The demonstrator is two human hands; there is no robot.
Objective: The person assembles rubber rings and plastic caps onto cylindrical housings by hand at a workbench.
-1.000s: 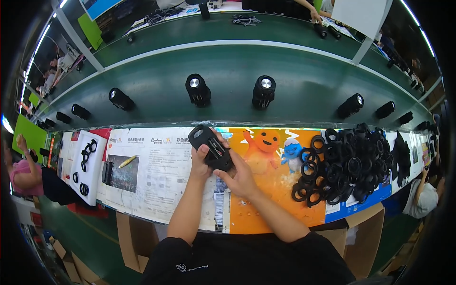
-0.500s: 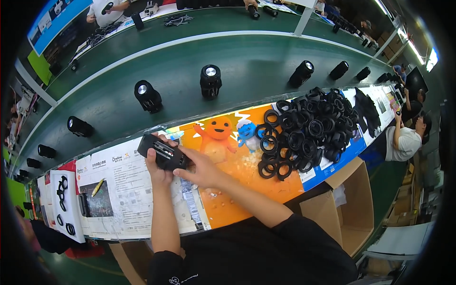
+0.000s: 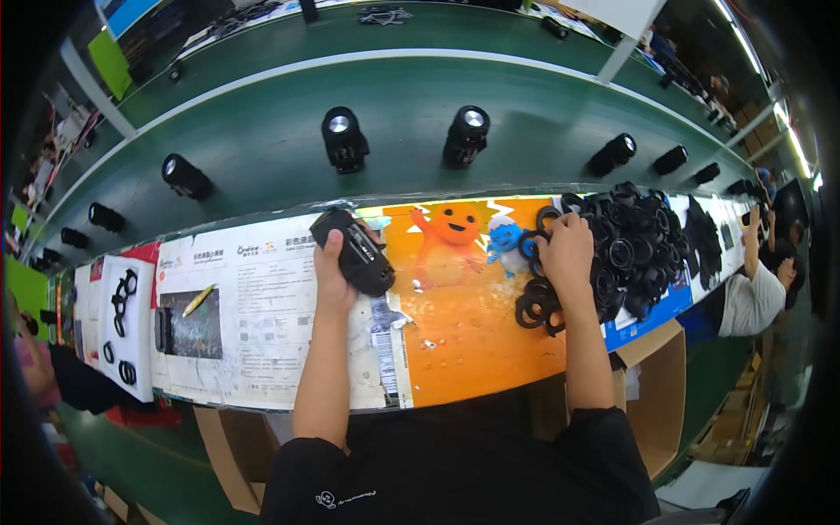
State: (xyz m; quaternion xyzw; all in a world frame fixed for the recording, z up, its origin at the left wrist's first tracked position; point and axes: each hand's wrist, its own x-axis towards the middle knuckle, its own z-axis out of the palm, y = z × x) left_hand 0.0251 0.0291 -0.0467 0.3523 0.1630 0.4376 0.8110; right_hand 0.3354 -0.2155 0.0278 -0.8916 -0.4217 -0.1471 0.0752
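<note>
The green conveyor belt point(image 3: 262, 149) fills the upper half of the view, curving from nine o'clock to three o'clock. On it stand black cylindrical lamp housings, two of them near twelve o'clock point(image 3: 341, 140) point(image 3: 466, 136), the rest spaced out toward either edge. Below it runs the work surface, covered by a white printed sheet point(image 3: 254, 315) at eight o'clock and an orange cartoon poster point(image 3: 455, 297) at the centre. A heap of black rubber rings point(image 3: 643, 249) lies at three o'clock, spilling over the poster's right edge. An open cardboard box point(image 3: 656, 394) sits at four o'clock, below the table edge. A co-worker's arm and light sleeve point(image 3: 748, 289) show at the far right.

The left hand point(image 3: 331, 267) is wrapped around a black lamp body point(image 3: 354, 254), which is held just above the seam between white sheet and poster, at about ten o'clock from the picture's middle. The right hand point(image 3: 567, 254) rests on the near edge of the ring heap, fingers curled down among the rings; whether they pinch one cannot be told. A white card bearing a few black rings point(image 3: 127, 324) lies at nine o'clock, and a yellow pen point(image 3: 198, 300) lies on the white sheet just beside it.
</note>
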